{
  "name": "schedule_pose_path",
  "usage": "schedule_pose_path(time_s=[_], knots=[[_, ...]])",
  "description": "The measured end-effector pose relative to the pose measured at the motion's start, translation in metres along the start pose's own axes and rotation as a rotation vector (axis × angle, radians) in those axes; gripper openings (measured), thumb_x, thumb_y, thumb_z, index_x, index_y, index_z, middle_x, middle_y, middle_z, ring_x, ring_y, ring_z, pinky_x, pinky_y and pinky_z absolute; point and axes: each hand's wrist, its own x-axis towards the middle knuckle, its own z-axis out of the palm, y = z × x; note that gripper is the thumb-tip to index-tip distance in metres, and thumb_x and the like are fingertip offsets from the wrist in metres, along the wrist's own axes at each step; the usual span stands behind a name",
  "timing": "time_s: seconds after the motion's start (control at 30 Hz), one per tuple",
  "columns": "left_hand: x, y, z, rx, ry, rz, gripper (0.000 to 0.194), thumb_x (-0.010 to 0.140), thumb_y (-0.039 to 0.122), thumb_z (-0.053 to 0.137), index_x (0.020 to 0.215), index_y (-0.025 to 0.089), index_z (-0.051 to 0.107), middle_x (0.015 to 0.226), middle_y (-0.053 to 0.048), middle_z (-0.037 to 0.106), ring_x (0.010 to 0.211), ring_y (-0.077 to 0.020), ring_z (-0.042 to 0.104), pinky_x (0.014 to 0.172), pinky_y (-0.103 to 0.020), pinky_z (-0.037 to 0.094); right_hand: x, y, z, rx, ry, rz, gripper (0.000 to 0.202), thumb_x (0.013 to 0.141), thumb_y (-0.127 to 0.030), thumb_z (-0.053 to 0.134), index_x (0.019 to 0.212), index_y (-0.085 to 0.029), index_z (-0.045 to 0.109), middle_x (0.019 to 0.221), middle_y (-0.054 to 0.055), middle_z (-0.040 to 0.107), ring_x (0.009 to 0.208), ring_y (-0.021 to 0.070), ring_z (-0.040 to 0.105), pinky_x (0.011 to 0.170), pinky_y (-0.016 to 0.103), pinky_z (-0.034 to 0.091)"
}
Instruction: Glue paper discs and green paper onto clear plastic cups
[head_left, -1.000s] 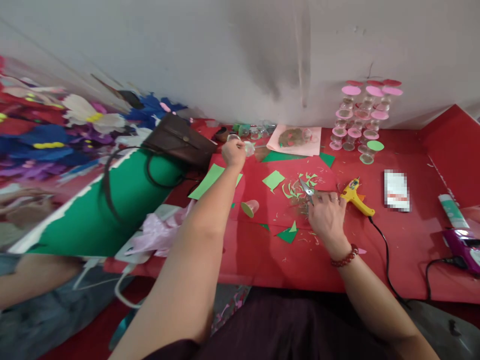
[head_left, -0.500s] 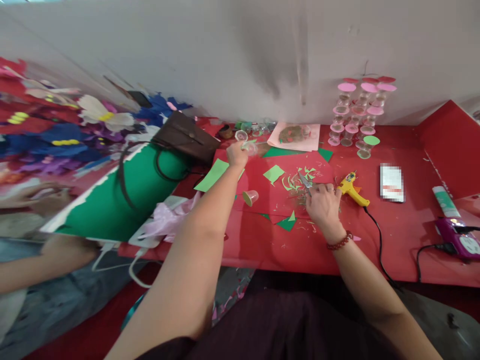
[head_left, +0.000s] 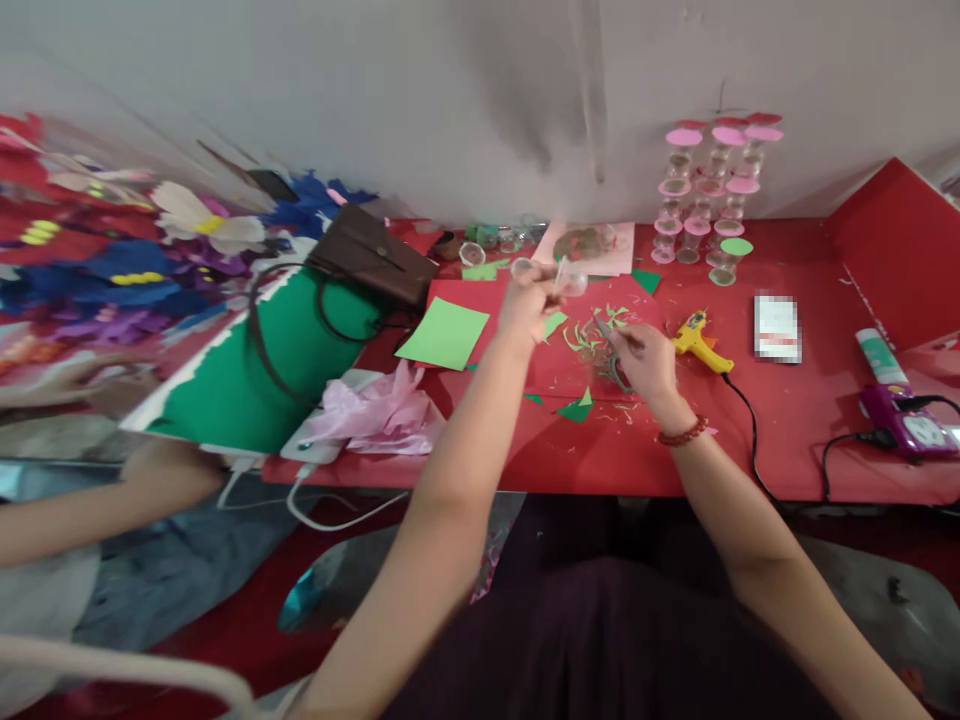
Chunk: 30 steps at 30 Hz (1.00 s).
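My left hand is closed on small clear plastic cups, held above the red sheet. My right hand has its fingers curled at a pair of scissors, whose blades point away to the left. Thin light green paper scraps lie around the blades. A light green paper sheet lies left of my left forearm, and a smaller light green piece is partly hidden by my left hand. A yellow glue gun rests just right of my right hand.
Stacked clear cups with pink discs stand near the wall. A brown bag lies on a green board at left. Pink plastic, a blurred white item and a purple power socket are also on the table. Another person's arm shows at left.
My left hand has moved right and nearer my right hand, with clear cups in it. My right hand stays at the scissors, fingers more curled. The cup lying mid-table is no longer visible there.
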Motion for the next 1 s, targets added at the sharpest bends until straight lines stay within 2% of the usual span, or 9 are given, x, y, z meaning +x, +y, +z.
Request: schedule_pose_path(time_s=[0.1, 0.17, 0.23, 0.37, 0.6, 0.67, 0.77, 0.87, 1.0], knots=[[-0.042, -0.017, 0.035, -0.208, -0.152, -0.107, 0.010, 0.076, 0.019, 0.077, 0.083, 0.019, 0.069, 0.069, 0.001, 0.065, 0.051, -0.0068, 0.047, 0.048, -0.024, 0.030, 0.001, 0.002, 0.001, 0.234, 0.039, 0.031, 0.039, 0.101, -0.028, 0.060, 0.139, -0.019, 0.066, 0.131, 0.011, 0.075, 0.100, 0.0163, 0.072, 0.089, 0.029, 0.058], [-0.064, -0.029, 0.050, -0.338, -0.168, -0.179, 0.010, 0.074, 0.016, 0.076, 0.080, 0.019, 0.069, 0.064, 0.003, 0.061, 0.048, -0.0057, 0.044, 0.046, -0.023, 0.029, 0.002, 0.007, 0.005, 0.365, 0.037, 0.018, 0.051, 0.097, -0.032, 0.066, 0.147, -0.024, 0.060, 0.136, 0.010, 0.072, 0.097, 0.0160, 0.073, 0.086, 0.030, 0.060], [-0.076, -0.038, 0.056, -0.420, -0.132, -0.222, 0.012, 0.074, 0.021, 0.078, 0.077, 0.019, 0.067, 0.060, 0.005, 0.059, 0.046, -0.0056, 0.043, 0.046, -0.022, 0.031, 0.003, 0.015, 0.011, 0.497, 0.041, -0.046, 0.053, 0.092, -0.037, 0.074, 0.143, -0.026, 0.063, 0.131, 0.009, 0.074, 0.094, 0.0178, 0.072, 0.083, 0.032, 0.061], [-0.079, -0.048, 0.052, -0.509, -0.112, -0.330, 0.014, 0.067, 0.016, 0.076, 0.070, 0.018, 0.063, 0.053, 0.006, 0.054, 0.045, -0.0057, 0.045, 0.045, -0.020, 0.030, 0.005, 0.027, 0.022, 0.541, 0.096, -0.159, 0.045, 0.086, -0.042, 0.082, 0.128, -0.027, 0.074, 0.119, 0.008, 0.074, 0.095, 0.0207, 0.071, 0.086, 0.036, 0.062], [-0.067, -0.069, 0.048, -0.592, -0.276, -0.482, 0.008, 0.076, 0.017, 0.076, 0.080, 0.018, 0.070, 0.063, 0.001, 0.064, 0.048, -0.0060, 0.048, 0.046, -0.020, 0.036, 0.000, 0.024, 0.015, 0.286, 0.179, -0.186, 0.046, 0.085, -0.037, 0.086, 0.130, -0.032, 0.077, 0.111, 0.005, 0.068, 0.094, 0.0196, 0.066, 0.088, 0.040, 0.062], [-0.068, -0.070, 0.049, -0.572, -0.290, -0.463, 0.007, 0.082, 0.025, 0.075, 0.084, 0.019, 0.072, 0.069, -0.001, 0.069, 0.057, -0.0107, 0.060, 0.052, -0.022, 0.045, 0.000, 0.024, 0.013, 0.239, 0.214, -0.206, 0.046, 0.085, -0.036, 0.087, 0.130, -0.031, 0.077, 0.116, 0.007, 0.067, 0.100, 0.0222, 0.066, 0.091, 0.042, 0.062], [-0.075, -0.062, 0.049, -0.560, -0.337, -0.346, 0.030, 0.090, 0.050, 0.073, 0.098, 0.022, 0.074, 0.087, -0.006, 0.077, 0.090, -0.0231, 0.076, 0.072, -0.030, 0.058, 0.000, 0.028, 0.014, 0.195, 0.243, -0.219, 0.046, 0.086, -0.038, 0.086, 0.131, -0.030, 0.077, 0.116, 0.009, 0.065, 0.102, 0.0241, 0.066, 0.090, 0.043, 0.063], [-0.083, -0.047, 0.048, -0.540, -0.393, -0.213, 0.056, 0.090, 0.073, 0.065, 0.117, 0.025, 0.074, 0.102, -0.008, 0.080, 0.114, -0.0297, 0.075, 0.087, -0.037, 0.060, 0.001, 0.031, 0.017, 0.164, 0.235, -0.233, 0.047, 0.086, -0.038, 0.086, 0.131, -0.029, 0.077, 0.111, 0.008, 0.065, 0.094, 0.0219, 0.064, 0.086, 0.042, 0.062], [-0.085, -0.040, 0.048, -0.491, -0.360, -0.124, 0.060, 0.090, 0.078, 0.062, 0.119, 0.027, 0.075, 0.101, -0.008, 0.079, 0.115, -0.0281, 0.074, 0.088, -0.036, 0.061, 0.001, 0.032, 0.024, 0.149, 0.247, -0.263, 0.046, 0.083, -0.037, 0.089, 0.127, -0.028, 0.079, 0.098, 0.004, 0.065, 0.085, 0.0183, 0.062, 0.083, 0.037, 0.060]])
